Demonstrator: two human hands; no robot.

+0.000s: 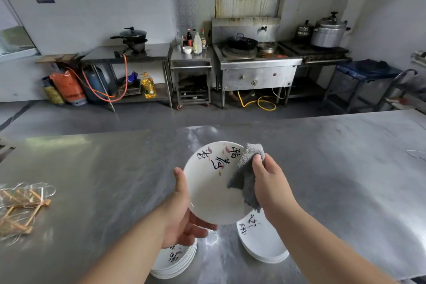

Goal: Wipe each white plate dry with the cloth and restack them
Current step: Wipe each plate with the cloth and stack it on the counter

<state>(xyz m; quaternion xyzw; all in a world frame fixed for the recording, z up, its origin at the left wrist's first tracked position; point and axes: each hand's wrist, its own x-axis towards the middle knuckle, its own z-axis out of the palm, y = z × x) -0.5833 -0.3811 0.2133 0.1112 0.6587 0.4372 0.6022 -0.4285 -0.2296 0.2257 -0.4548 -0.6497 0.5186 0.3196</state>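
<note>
Fingers R: fingers (258, 163) of right hand (269, 182) pinch grey cloth (245, 176) against the plate's R rim. Thumb on top, other fingers hidden behind cloth.
Fingers L: left hand (182, 221) grips plate (212, 191). Thumb lies up along L rim, other fingers spread under the bottom edge.
Plate: white w/ black script + pink marks, tilted face-up toward the camera, held above the table and touching neither stack.
Cloth edge: laps over plate's R rim from top-R down. Its ragged tail hangs past the lower rim, above right stack (262, 240).
Room near: bare steel table (103, 168) to the L, R and ahead of plate, widest on R.
Stacks: left stack (177, 263) sits under L wrist, right stack under R forearm, w/ a strip of bare steel between them.
L side: wooden sticks (45, 202) w/ clear loops at frame edge, well apart from plates.
Far edge: table ends beyond plate, then floor (138, 117), then stove (258, 69) + benches along back wall.
Pose: both forearms enter from the bottom and converge on plate. L palm faces up-ish under plate, R shows back of hand, wrist bent inward.
Count: hands 2, plate in hand 1, cloth 1, stacks 2. Plates per stack: can't tell exactly, L several, R fewer showing.
</note>
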